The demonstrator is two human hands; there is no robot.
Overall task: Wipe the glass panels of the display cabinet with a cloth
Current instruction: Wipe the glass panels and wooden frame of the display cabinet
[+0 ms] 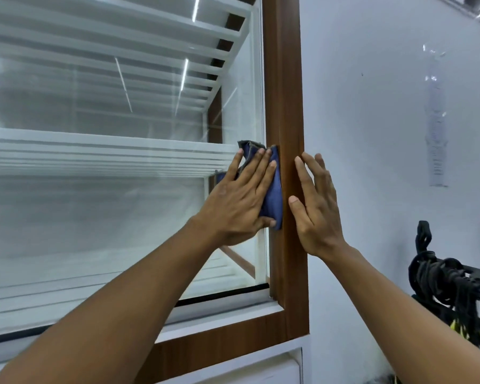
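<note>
A display cabinet with a brown wood-grain frame (284, 79) fills the left of the head view; its front glass panel (108, 203) shows white shelves and reflected ceiling lights. My left hand (241, 198) presses a folded blue cloth (273, 195) flat against the glass at the panel's right edge, fingers straight and spread, thumb under the cloth's lower edge. My right hand (316, 206) rests flat with straight fingers on the outer side of the wooden upright, just right of the cloth.
A plain white wall (385, 134) runs to the right of the cabinet, with a pale strip (437, 120) fixed to it. A tangle of black cables on a rack (449, 281) hangs at the lower right. White cabinet base (261, 367) lies below the frame.
</note>
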